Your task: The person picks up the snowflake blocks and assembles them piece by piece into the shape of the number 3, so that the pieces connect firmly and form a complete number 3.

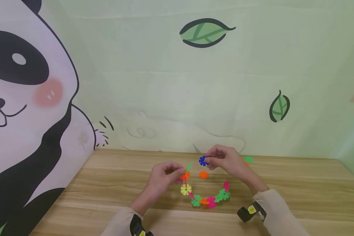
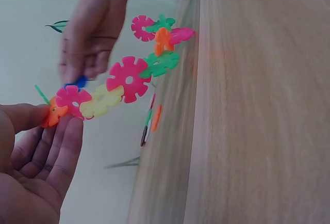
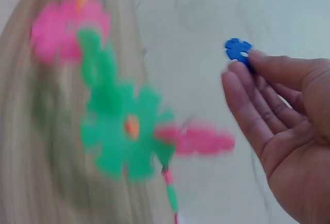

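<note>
My left hand (image 1: 164,177) pinches an orange notched disc (image 2: 55,113) at one end of a chain of interlocking plastic snowflake discs. A green disc (image 1: 189,167) sticks up edge-on from that orange one. From there the chain hangs in a curve through a yellow disc (image 1: 186,189), then pink, green and orange ones, to a pink disc (image 1: 226,186) at its far end. Between thumb and fingertips my right hand (image 1: 226,160) holds a single blue snowflake disc (image 3: 238,50), apart from the chain in the head view.
An orange disc (image 1: 204,175) shows behind the chain, between the hands. Farther right, a green disc (image 1: 248,159) and some orange lie near the back of the wooden table (image 1: 298,196). A pale green printed backdrop (image 1: 153,88) with a panda rises behind the table.
</note>
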The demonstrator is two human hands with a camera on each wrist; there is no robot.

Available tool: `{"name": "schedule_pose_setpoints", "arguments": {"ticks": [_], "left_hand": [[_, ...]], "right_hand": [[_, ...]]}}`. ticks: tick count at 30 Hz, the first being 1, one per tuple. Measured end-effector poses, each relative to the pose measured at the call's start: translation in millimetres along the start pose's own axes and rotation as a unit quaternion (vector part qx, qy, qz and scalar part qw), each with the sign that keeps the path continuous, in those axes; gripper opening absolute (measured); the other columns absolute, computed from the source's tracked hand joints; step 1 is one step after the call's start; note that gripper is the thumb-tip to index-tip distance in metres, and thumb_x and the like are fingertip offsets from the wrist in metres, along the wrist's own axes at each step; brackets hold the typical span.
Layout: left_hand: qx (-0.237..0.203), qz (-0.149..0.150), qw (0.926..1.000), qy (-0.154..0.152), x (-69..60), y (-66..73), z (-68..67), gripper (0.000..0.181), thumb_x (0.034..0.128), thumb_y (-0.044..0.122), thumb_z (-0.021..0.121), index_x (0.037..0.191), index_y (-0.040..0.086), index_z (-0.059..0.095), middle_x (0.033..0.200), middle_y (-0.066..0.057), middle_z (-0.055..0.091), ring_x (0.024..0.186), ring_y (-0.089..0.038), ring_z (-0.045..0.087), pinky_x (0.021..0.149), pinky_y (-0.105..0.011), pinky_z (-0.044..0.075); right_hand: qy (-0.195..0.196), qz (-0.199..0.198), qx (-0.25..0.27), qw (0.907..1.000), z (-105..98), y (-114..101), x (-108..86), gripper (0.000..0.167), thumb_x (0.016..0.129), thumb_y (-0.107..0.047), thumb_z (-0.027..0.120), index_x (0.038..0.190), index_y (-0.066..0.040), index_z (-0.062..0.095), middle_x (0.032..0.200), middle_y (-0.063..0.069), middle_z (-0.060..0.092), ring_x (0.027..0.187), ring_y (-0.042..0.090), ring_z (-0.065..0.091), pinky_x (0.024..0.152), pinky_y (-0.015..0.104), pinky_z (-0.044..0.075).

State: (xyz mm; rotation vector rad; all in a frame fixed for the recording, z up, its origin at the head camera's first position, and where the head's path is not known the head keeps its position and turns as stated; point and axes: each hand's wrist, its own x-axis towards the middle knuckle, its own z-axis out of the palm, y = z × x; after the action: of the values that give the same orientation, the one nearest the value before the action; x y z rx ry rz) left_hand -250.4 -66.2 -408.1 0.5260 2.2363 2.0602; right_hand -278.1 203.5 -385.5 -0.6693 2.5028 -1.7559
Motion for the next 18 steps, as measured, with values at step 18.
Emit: {"name": "schedule_pose_setpoints", "arguments": {"ticks": [18], "left_hand": [[0.001, 0.019, 0.9997, -0.016, 0.2, 0.2, -0.3, 0.016, 0.1007, 0.009, 0.074, 0.106, -0.006, 0.075, 0.097, -0.014, 0.077, 0.086, -0.036, 0.075, 0.083, -0.047, 0.065]], "right_hand": [[0.016, -0.023, 0.027, 0.9992, 18, -22, -5.1, 0.016, 0.102, -0.012, 0.073, 0.113, 0.0, 0.072, 0.1, 0.013, 0.077, 0.09, 0.033, 0.076, 0.088, 0.035, 0.064]]}}
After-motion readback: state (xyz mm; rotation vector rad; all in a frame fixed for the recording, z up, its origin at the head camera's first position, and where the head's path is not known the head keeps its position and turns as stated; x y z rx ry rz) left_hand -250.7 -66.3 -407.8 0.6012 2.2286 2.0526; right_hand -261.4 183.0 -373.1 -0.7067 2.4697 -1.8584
